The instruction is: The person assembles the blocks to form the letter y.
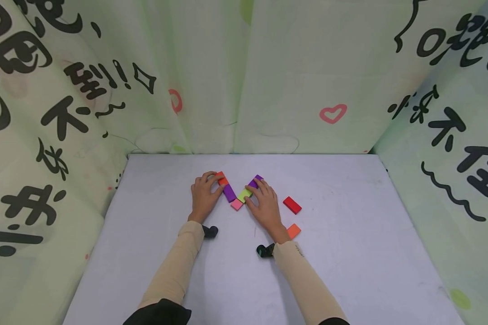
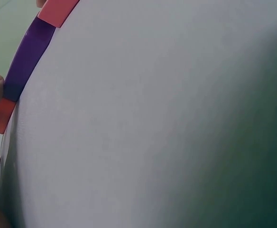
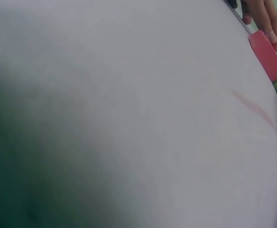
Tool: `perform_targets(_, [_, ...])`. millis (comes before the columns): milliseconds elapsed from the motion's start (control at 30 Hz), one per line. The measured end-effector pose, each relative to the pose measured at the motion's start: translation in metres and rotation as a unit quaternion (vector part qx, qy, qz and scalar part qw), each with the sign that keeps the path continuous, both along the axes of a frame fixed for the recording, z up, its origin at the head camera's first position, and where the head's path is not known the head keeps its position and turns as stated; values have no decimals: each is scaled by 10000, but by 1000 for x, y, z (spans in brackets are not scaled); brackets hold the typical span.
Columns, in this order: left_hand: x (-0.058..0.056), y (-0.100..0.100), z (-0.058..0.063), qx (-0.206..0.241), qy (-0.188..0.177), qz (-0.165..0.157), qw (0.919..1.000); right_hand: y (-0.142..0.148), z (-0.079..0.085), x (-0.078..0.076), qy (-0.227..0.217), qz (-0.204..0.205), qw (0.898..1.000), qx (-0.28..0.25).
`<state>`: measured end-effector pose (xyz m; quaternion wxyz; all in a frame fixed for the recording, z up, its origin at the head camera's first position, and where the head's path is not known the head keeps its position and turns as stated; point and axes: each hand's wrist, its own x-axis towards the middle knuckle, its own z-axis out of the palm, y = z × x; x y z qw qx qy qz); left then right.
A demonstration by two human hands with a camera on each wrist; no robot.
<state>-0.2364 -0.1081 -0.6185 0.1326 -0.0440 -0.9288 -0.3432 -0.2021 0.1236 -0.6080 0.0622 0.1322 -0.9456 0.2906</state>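
Observation:
Small coloured blocks form a V on the table in the head view. Its left side has an orange-red block (image 1: 221, 176) and a purple block (image 1: 229, 193); a pink block (image 1: 236, 204) lies at the bottom. A lime green block (image 1: 244, 195) and another purple block (image 1: 253, 183) make the right side. My left hand (image 1: 204, 197) pinches the orange-red block, its thumb near the joint with the purple one. With thumb and fingers on opposite sides, my right hand (image 1: 265, 206) pinches the green block; another finger reaches the upper purple block. Both wrist views show only parts of this.
A red block (image 1: 292, 205) lies to the right of my right hand. Near that wrist is an orange block (image 1: 294, 230), partly covered. The white table (image 1: 341, 271) meets a printed curtain (image 1: 284, 81) at the back and sides.

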Motion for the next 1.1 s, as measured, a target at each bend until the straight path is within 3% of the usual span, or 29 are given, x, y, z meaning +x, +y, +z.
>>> perform_targets(267, [1,2,2,-26,-36,20,10000,0,-1,-1,174,-198,9991,-335])
perform_targets(833, [0,3,-1,15,17,22,10000,1,-5,0,233,-220,9990,-317])
perform_targets(1100, [-1,1,-3,-29,-12,55,10000,-4,-5,9,294,-228,9943,-1000])
